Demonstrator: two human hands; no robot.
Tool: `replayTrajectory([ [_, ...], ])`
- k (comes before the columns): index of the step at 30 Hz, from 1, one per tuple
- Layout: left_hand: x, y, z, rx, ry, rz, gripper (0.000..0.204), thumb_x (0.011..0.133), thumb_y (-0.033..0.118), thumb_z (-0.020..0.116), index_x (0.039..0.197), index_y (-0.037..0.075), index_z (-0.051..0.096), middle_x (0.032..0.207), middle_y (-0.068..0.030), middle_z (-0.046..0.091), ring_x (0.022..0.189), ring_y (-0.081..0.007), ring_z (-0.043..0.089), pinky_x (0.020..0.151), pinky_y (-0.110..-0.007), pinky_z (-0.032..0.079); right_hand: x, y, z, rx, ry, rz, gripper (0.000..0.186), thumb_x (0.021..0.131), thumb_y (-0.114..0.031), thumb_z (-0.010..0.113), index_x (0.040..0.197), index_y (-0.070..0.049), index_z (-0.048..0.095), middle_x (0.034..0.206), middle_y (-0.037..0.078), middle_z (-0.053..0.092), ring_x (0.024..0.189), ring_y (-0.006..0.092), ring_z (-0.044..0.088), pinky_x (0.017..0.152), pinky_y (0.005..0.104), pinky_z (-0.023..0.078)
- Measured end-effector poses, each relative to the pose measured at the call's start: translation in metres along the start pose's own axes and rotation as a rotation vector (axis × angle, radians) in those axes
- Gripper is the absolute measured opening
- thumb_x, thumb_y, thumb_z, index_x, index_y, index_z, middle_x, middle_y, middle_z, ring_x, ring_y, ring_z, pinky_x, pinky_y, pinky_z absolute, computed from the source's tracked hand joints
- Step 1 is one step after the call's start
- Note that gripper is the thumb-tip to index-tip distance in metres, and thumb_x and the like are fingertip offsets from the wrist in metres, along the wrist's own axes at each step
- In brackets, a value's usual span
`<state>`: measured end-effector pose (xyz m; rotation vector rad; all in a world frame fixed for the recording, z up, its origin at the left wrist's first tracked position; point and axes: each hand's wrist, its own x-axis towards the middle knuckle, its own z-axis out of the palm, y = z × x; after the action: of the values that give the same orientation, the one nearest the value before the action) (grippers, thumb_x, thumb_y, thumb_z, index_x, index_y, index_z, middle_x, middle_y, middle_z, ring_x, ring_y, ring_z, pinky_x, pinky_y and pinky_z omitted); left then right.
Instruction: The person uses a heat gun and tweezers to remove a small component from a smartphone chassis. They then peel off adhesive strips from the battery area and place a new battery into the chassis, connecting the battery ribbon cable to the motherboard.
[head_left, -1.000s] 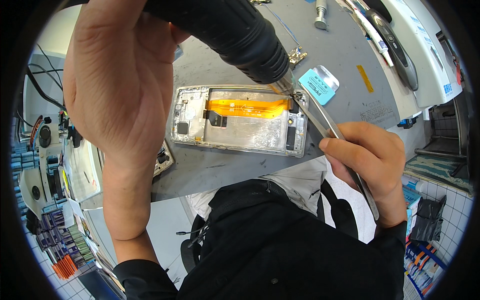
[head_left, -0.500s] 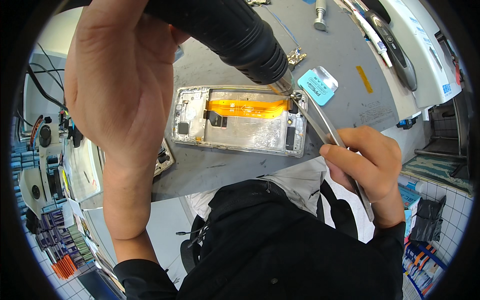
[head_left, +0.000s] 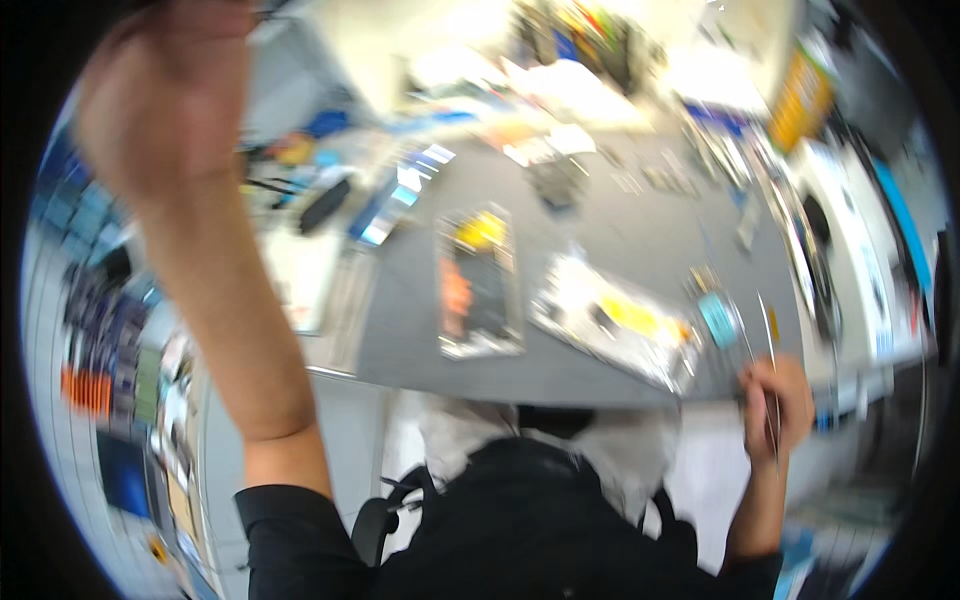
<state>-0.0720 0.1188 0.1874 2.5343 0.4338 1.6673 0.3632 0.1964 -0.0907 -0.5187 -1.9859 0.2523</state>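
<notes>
My left hand [head_left: 165, 95] is raised at the upper left, smeared by motion, with its fingers hidden at the edge of the view; what it holds, if anything, cannot be made out. At the right front edge of the grey mat, my right hand [head_left: 785, 405] is closed around metal tweezers [head_left: 768, 330] that point away from me, their tips apart. Left of them lies a silver phone frame [head_left: 570, 305] with a yellow-orange flex cable [head_left: 630, 316]. A small light-blue box [head_left: 718, 320] sits between the frame and the tweezers.
Another opened phone [head_left: 492, 300], with orange and yellow parts, lies on the grey mat [head_left: 400, 330]. A blue-and-silver strip [head_left: 405, 190] is at the mat's left. Blurred tools and parts crowd the back, and a white machine [head_left: 860, 240] stands along the right side.
My view has swung up and wider, and blurred. My left hand has moved up and left, away from the phone frame; the hot air gun is out of view. The tweezers have moved off the frame.
</notes>
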Motion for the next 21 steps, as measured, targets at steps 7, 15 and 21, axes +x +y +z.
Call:
replayTrajectory([
  [7,0.008,0.107,-0.211,-0.073,0.840,0.007,0.034,0.104,0.042,0.068,0.106,0.009,0.059,0.096,-0.0043,0.064,0.085,-0.0186,0.063,0.067,-0.033,0.051,-0.038,0.042,0.014,0.191,0.007,0.217,0.014,0.104,-0.003,0.055,0.114,0.002,0.063,0.101,0.012,0.060,0.082,0.0171,0.060,0.073,0.0293,0.049],
  [15,0.014,0.032,-0.286,0.200,1.335,-0.040,0.041,0.091,0.015,0.080,0.123,0.010,0.054,0.123,-0.0073,0.065,0.100,-0.0230,0.075,0.080,-0.041,0.053,-0.022,0.034,0.009,0.015,0.036,0.149,0.013,0.102,0.001,0.064,0.113,0.003,0.070,0.113,0.015,0.070,0.098,0.0244,0.068,0.088,0.0344,0.056],
  [21,0.015,-0.010,-0.304,-0.013,1.551,-0.015,0.067,0.092,0.050,0.065,0.138,0.007,0.043,0.130,-0.0103,0.054,0.102,-0.0375,0.076,0.090,-0.050,0.055,-0.024,0.025,0.009,-0.025,0.034,0.229,0.015,0.101,0.000,0.064,0.115,0.003,0.069,0.112,0.015,0.068,0.098,0.0242,0.066,0.090,0.0350,0.055],
])
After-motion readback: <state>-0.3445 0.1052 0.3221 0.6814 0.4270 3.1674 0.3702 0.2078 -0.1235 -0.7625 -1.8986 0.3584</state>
